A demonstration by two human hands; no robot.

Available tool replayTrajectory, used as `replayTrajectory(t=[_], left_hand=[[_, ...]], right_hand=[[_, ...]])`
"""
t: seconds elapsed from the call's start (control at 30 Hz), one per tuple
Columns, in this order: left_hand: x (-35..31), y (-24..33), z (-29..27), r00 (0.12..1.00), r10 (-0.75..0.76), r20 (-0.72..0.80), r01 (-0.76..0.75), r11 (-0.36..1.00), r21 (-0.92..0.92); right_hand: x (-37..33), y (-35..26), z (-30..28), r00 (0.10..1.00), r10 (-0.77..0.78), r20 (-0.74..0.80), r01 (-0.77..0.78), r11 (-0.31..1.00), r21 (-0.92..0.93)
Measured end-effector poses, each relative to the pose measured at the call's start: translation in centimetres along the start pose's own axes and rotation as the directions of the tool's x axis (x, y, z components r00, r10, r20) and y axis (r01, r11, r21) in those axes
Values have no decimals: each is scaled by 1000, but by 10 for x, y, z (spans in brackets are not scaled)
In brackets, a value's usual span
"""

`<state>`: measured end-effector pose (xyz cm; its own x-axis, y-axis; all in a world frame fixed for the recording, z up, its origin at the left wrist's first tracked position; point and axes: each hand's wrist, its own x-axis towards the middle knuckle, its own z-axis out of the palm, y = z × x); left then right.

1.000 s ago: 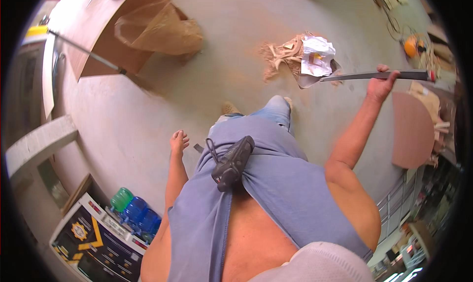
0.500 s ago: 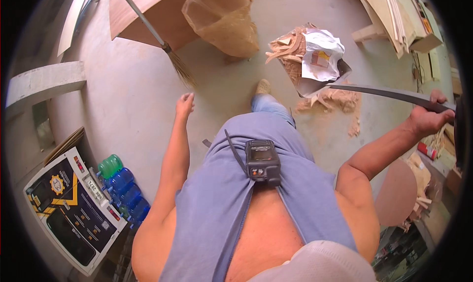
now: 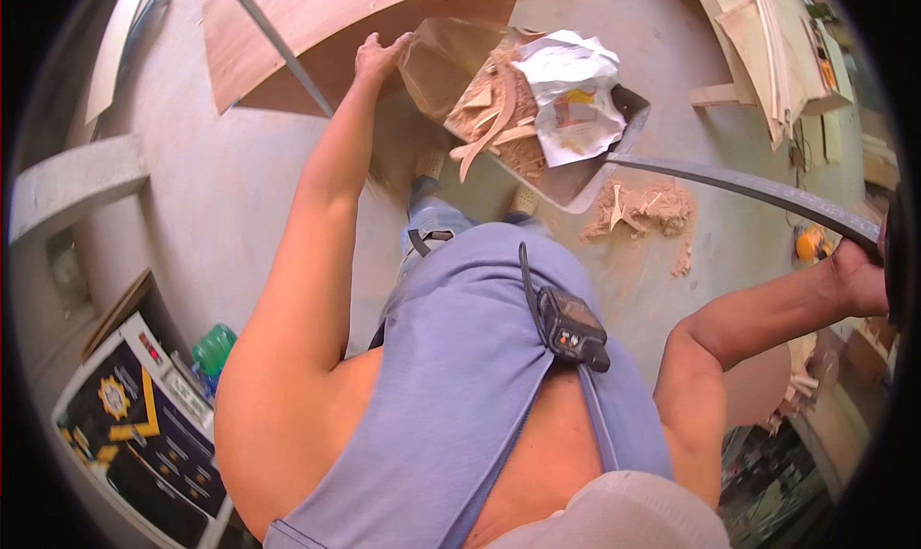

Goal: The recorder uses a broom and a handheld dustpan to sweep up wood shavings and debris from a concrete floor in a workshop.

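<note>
My right hand (image 3: 859,275), at the far right, is closed round the long dark handle of a dustpan (image 3: 585,196). Its pan is raised off the floor beside a thin yellowish plastic bag (image 3: 436,64), hiding part of it. Wood shavings and offcuts (image 3: 499,107) fill the pan, with a crumpled white paper sack (image 3: 576,93) on top. My left hand (image 3: 382,58) is stretched forward at the bag's left rim. Its thumb points toward the plastic, apart from the fingers; whether it grips the rim is unclear.
A broom's stick (image 3: 278,45) leans against a brown plywood sheet (image 3: 355,21). Shavings (image 3: 648,213) lie on the floor below the pan. Boards (image 3: 767,59) stand far right; a white panel (image 3: 144,415) and green bottle (image 3: 213,349) are at left. A radio (image 3: 573,328) hangs on my chest.
My left hand has moved forward from beside the broom bristles to the bag's rim. The loaded dustpan has shifted left, over toward the bag. My body has leaned forward.
</note>
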<state>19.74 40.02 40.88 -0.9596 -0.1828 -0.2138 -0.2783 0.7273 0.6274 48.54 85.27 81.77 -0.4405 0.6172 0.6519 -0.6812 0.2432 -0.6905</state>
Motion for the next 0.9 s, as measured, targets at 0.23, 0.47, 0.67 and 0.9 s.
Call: replayTrajectory(t=[0.23,0.47,0.67,0.9], left_hand=[[48,67,120,899,161,406,-222,969,108],[11,65,142,813,535,228,-454,830,-325],[-23,36,129,725,621,298,-481,767,-424],[-20,-20,101,788,512,343,-460,859,-225]], right_hand=[[13,31,-20,977,61,202,-63,998,2],[13,62,-13,982,178,63,-175,984,-40],[28,102,-17,983,168,-68,-177,971,-159],[-25,112,14,978,63,-201,-128,934,-333]])
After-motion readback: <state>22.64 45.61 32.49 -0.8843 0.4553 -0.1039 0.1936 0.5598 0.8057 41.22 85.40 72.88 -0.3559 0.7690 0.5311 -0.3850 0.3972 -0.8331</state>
